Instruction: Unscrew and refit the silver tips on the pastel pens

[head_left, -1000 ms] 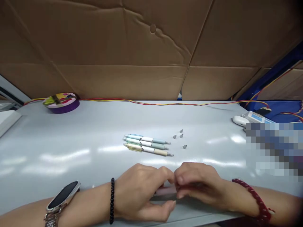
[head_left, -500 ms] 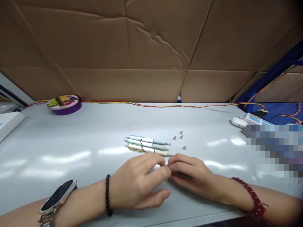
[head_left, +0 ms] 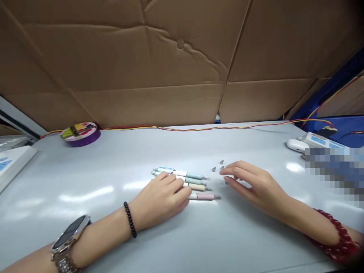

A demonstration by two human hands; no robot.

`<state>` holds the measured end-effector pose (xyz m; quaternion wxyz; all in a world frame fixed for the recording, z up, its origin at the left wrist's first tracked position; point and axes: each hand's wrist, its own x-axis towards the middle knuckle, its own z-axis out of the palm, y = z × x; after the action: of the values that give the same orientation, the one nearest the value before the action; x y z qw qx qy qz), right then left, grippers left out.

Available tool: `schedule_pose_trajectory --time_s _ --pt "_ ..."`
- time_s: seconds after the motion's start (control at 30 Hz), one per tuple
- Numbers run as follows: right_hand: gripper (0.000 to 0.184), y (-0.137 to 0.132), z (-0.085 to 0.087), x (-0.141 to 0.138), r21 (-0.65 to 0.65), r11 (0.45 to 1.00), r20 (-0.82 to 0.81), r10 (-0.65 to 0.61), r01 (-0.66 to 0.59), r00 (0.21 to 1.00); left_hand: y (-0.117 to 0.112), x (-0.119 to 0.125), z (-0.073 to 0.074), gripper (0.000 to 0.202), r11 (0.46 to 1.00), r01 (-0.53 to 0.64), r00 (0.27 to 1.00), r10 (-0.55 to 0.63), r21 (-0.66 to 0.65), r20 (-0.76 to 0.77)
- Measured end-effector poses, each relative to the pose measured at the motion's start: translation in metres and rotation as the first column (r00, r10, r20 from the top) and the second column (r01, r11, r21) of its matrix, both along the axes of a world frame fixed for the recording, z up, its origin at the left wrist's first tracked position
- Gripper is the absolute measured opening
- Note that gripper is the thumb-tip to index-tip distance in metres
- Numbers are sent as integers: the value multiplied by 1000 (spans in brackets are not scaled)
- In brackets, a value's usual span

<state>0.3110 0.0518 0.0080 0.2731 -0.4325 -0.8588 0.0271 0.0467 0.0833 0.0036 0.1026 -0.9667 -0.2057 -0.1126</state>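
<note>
Fingers curled, my left hand [head_left: 165, 195] grips the white barrel of a pen with a pink grip [head_left: 205, 196], its bare metal tip pointing right. Behind it lie a pen with a cream grip [head_left: 196, 187], one with a green grip [head_left: 196, 182] and one with a blue grip [head_left: 195, 176], roughly parallel; my left hand covers parts of the cream and green ones. My right hand [head_left: 253, 184] hovers with fingers apart at several small grey cone-shaped pen tips [head_left: 214, 169]. One of these tips sits partly hidden under its fingers.
A round purple box [head_left: 82, 140] with a colourful lid stands at the back left. Red and yellow wires [head_left: 182, 129] run along the table's back edge before a cardboard wall [head_left: 156, 106]. A white mouse-like object [head_left: 297, 145] and a power strip [head_left: 318, 140] lie at the right.
My hands, close together before, are now apart. The left one has moved up and left onto the pink pen, now visible beside the others. My right hand has moved right and up to the small tips.
</note>
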Motion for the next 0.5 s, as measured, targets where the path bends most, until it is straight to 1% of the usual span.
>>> schedule_pose_trajectory --time_s 0.07,0.17,0.27,0.37,0.43,0.5 --pt "15 3 2 3 -19 1000 -7 -10 10 1000 3 -2 2 21 1000 -8 1000 8 -1 -29" --pt "16 2 5 5 -41 999 18 -5 6 1000 8 -5 6 18 1000 -9 1000 8 -16 -19" --pt "19 -1 5 8 -75 996 129 -32 42 991 14 -10 9 14 994 -21 999 23 -103 23" --pt "22 -1 4 10 -172 983 242 -25 68 970 21 -14 9 30 973 -72 997 79 -218 23" --pt "21 0 2 11 -253 966 254 15 51 967 25 -16 7 41 947 -126 992 126 -294 -16" --pt "21 1 0 11 -299 954 232 43 29 972 26 -17 4 48 918 -176 984 166 -356 -59"
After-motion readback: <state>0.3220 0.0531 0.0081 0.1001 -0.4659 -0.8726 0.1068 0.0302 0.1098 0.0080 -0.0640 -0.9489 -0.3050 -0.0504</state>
